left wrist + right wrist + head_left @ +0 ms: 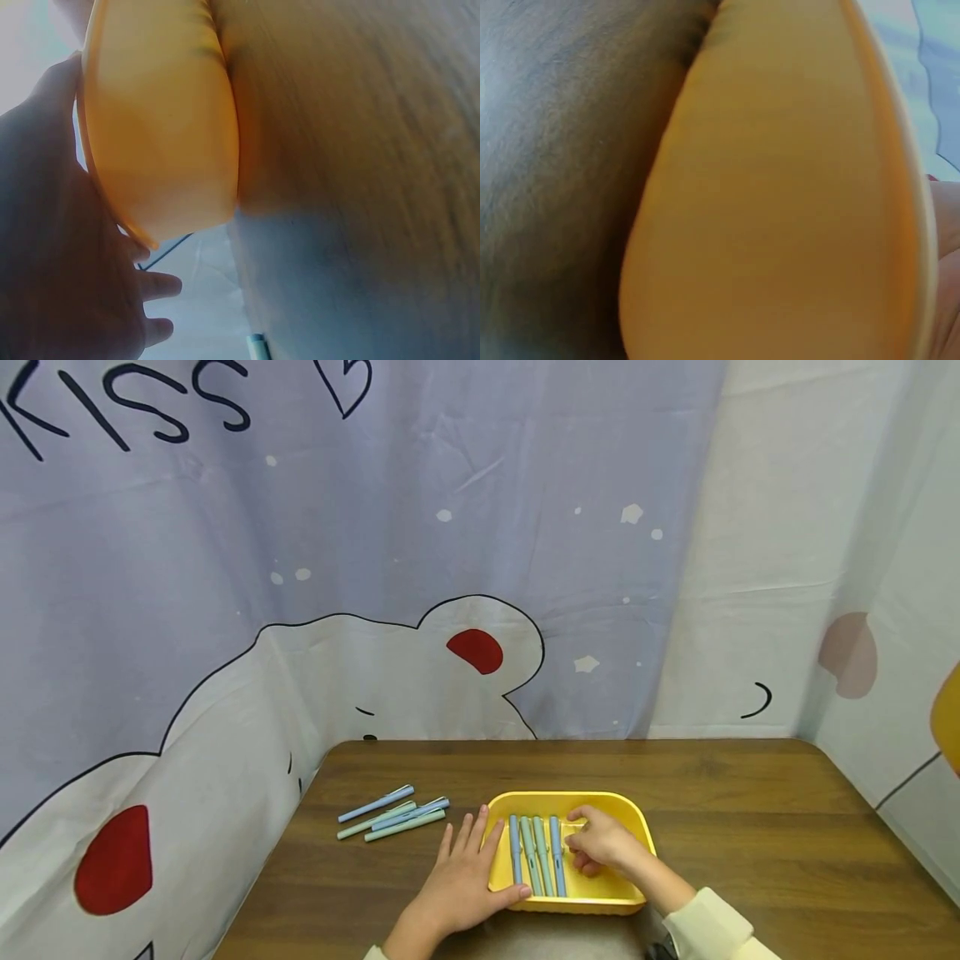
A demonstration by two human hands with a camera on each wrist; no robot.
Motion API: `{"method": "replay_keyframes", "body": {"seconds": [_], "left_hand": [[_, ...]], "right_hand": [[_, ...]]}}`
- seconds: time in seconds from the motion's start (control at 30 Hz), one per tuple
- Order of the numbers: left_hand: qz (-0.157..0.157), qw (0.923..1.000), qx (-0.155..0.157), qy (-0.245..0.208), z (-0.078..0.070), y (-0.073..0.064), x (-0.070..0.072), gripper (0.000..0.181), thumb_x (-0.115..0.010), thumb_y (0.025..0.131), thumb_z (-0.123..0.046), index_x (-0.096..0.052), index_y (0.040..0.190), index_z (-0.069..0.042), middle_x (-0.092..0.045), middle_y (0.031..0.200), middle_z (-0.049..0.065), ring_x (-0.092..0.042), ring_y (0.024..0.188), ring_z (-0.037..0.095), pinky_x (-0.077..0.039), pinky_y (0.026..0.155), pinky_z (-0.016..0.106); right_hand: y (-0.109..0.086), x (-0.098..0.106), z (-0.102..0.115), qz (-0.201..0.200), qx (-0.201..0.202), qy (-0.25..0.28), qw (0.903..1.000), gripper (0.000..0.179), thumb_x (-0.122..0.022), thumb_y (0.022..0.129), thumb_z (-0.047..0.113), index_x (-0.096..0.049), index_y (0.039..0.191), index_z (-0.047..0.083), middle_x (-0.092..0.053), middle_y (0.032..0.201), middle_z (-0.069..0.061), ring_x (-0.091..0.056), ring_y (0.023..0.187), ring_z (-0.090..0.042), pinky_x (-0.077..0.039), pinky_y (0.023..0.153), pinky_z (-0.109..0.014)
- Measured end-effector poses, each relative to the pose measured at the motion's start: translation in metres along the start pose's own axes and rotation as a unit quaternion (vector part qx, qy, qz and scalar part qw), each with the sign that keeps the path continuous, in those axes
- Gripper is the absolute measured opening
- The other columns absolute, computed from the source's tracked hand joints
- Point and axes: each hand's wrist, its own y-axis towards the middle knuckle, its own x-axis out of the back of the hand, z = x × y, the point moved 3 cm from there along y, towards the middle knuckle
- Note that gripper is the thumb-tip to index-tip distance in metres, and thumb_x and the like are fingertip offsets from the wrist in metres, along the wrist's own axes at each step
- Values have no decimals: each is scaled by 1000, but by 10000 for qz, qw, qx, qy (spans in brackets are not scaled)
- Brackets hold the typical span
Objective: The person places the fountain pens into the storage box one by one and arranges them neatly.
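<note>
A yellow tray (600,893) holds several pens side by side: a blue pen (515,852) at the left, two green pens (542,856) in the middle and another blue pen (557,856) at the right. My left hand (468,877) rests over the tray's left rim with spread fingers, its thumb along the front rim. Inside the tray, my right hand (603,843) is just right of the right-hand blue pen, fingers loosely bent. Whether its fingertips touch that pen is unclear. In the right wrist view, the tray wall (780,187) hides most of this hand.
Left of the tray, a loose pile of blue and green pens (405,825) lies on the wooden table (750,827), some overlapping. A printed curtain (450,485) hangs behind the table's back edge.
</note>
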Motion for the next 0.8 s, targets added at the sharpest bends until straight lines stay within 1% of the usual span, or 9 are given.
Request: {"method": "replay_keyframes", "body": {"seconds": [0.13, 0.27, 0.3, 0.4, 0.53, 0.63, 0.7, 0.8], "left_hand": [[61, 10000, 22, 0, 0, 0, -1, 99, -48, 89, -79, -27, 162, -16, -9, 170, 13, -15, 154, 40, -9, 121, 65], [94, 9999, 38, 0, 0, 0, -1, 99, -48, 89, -79, -27, 162, -16, -8, 170, 12, -14, 154, 39, -8, 121, 64], [92, 10000, 38, -7, 0, 0, -1, 99, -48, 89, -79, -27, 162, -16, -8, 170, 12, -14, 154, 39, -8, 121, 64], [95, 9999, 49, -8, 0, -1, -1, 99, -47, 89, -80, -27, 162, -16, -7, 171, 11, -13, 155, 39, -8, 121, 64], [73, 10000, 8, -42, 0, -1, 0, 99, -48, 89, -79, -28, 161, -15, -8, 170, 12, -14, 154, 40, -9, 121, 65], [86, 9999, -17, -105, -1, -1, 1, 99, -48, 89, -79, -29, 161, -14, -8, 170, 13, -14, 154, 41, -9, 120, 65], [120, 9998, -15, -126, -1, -1, 2, 99, -48, 89, -79, -28, 161, -14, -7, 170, 13, -13, 154, 40, -8, 120, 65], [136, 9998, -33, -142, -1, -2, 3, 99, -48, 90, -78, -27, 162, -14, -6, 170, 12, -13, 154, 40, -8, 120, 65]], "right_hand": [[-8, 11, 6, -150, 232, -171, 9995, 39, -64, 93, -1, -54, 131, -5, -62, 87, -13, -63, 64, -22, -56, 58, -36], [-15, 19, 11, -297, 608, -447, 9967, 43, -68, 92, 5, -56, 132, -4, -65, 93, -10, -66, 73, -21, -57, 64, -38], [-17, 21, 11, -308, 676, -505, 9960, 44, -69, 92, 7, -55, 133, -3, -65, 96, -9, -67, 75, -20, -57, 65, -37], [-21, 25, 11, -376, 977, -766, 9916, 48, -71, 93, 12, -55, 137, -1, -69, 109, -12, -69, 86, -21, -57, 71, -36], [-29, 32, 10, -577, 1474, -1166, 9805, 52, -71, 95, 18, -54, 141, 2, -66, 127, -19, -69, 105, -32, -57, 85, -43], [-37, 38, 10, -769, 1827, -1309, 9714, 53, -69, 97, 18, -51, 143, 1, -61, 135, -22, -63, 118, -39, -54, 95, -50], [-41, 42, 10, -965, 2005, -1428, 9644, 53, -69, 97, 16, -51, 144, 1, -59, 138, -22, -59, 123, -41, -52, 97, -52], [-45, 47, 8, -1333, 2167, -1706, 9519, 53, -69, 97, 14, -50, 145, 3, -58, 140, -21, -57, 125, -40, -52, 98, -53]]}}
